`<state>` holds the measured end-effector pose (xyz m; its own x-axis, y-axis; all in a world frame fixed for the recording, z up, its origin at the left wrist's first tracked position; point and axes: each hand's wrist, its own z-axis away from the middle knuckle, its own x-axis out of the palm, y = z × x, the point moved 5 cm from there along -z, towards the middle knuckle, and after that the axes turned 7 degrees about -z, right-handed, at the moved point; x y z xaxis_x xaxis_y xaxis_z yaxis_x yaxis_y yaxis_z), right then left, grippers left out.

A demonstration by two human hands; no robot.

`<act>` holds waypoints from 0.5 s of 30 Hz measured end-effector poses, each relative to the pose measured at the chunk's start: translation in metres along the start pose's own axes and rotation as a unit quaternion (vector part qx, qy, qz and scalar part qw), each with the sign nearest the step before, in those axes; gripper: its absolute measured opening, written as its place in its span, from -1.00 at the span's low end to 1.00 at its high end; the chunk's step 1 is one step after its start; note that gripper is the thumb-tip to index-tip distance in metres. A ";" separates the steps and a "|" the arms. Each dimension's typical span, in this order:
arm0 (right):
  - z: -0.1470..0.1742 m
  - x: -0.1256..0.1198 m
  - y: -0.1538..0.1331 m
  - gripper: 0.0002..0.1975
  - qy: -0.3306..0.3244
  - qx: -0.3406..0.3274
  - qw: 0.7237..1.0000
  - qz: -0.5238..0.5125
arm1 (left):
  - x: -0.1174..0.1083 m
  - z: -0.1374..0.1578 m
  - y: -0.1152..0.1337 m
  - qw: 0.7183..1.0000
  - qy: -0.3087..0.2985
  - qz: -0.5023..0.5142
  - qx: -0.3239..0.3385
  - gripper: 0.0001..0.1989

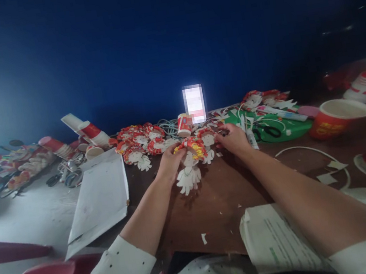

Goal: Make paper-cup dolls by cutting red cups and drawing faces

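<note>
My left hand (169, 162) pinches the left edge of a paper doll (189, 160) with a red and yellow ruffled top and a white, finger-cut lower part. The doll hangs tilted over the brown table. Just behind it is a second paper doll (208, 139), red-topped with a white face. My right hand (234, 139) has its fingers closed at that second doll's right edge; the exact grip is small and dim. To the left, a cluster of similar paper dolls (140, 140) lies overlapping. A red and white paper cup (184, 125) stands behind the dolls, before a bright blurred screen (194, 100).
White boards (96, 194) lie at the left, near stacked paper cups (94, 133). On the right are black-handled scissors (267, 133) on a green sheet (293, 129), a large red cup (336, 117) and a white cable (310, 148). A printed bag (275, 236) lies at the front edge.
</note>
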<state>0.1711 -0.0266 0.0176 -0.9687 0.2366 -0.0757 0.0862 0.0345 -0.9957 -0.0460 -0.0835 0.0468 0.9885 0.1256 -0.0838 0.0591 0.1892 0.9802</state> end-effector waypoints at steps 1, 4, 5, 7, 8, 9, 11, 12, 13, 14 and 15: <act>0.001 0.000 0.000 -0.66 0.000 -0.001 1.000 0.010 | -0.005 0.002 0.001 1.000 0.003 0.006 -0.002 -0.60; 0.002 -0.001 -0.002 -0.67 0.009 0.002 0.999 0.047 | -0.013 0.005 0.010 0.999 0.011 0.022 0.020 -0.64; 0.003 -0.002 -0.003 -0.66 0.013 0.001 0.998 0.054 | -0.013 0.005 0.014 0.999 0.010 0.033 0.031 -0.65; 0.005 -0.002 -0.006 -0.65 0.018 -0.001 0.997 0.070 | -0.010 0.005 0.021 0.998 0.004 0.052 0.041 -0.67; 0.005 -0.002 -0.006 -0.65 0.018 -0.003 0.996 0.083 | -0.008 0.005 0.024 0.998 0.004 0.054 0.041 -0.66; 0.006 -0.002 -0.007 -0.64 0.017 -0.005 0.995 0.099 | -0.005 0.006 0.026 0.998 0.004 0.051 0.041 -0.65; 0.005 -0.003 -0.006 -0.64 0.016 -0.011 0.991 0.134 | -0.003 0.007 0.030 0.998 0.013 0.046 0.048 -0.63; 0.005 -0.003 -0.006 -0.64 0.017 -0.014 0.989 0.146 | -0.003 0.007 0.031 0.997 0.017 0.046 0.055 -0.62; 0.004 -0.004 -0.005 -0.64 0.021 -0.018 0.988 0.153 | -0.005 0.006 0.031 0.997 0.022 0.049 0.063 -0.62; 0.003 -0.005 -0.005 -0.65 0.026 -0.024 0.982 0.187 | -0.009 0.004 0.030 0.996 0.029 0.053 0.069 -0.62; 0.002 -0.006 -0.004 -0.66 0.025 -0.028 0.980 0.193 | -0.016 0.000 0.029 0.996 0.038 0.052 0.069 -0.62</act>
<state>0.1758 -0.0298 0.0219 -0.8485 0.2899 -0.4427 0.4588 -0.0138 -0.8884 -0.0596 -0.0804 0.0762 0.9772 0.2120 0.0115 -0.0198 0.0370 0.9991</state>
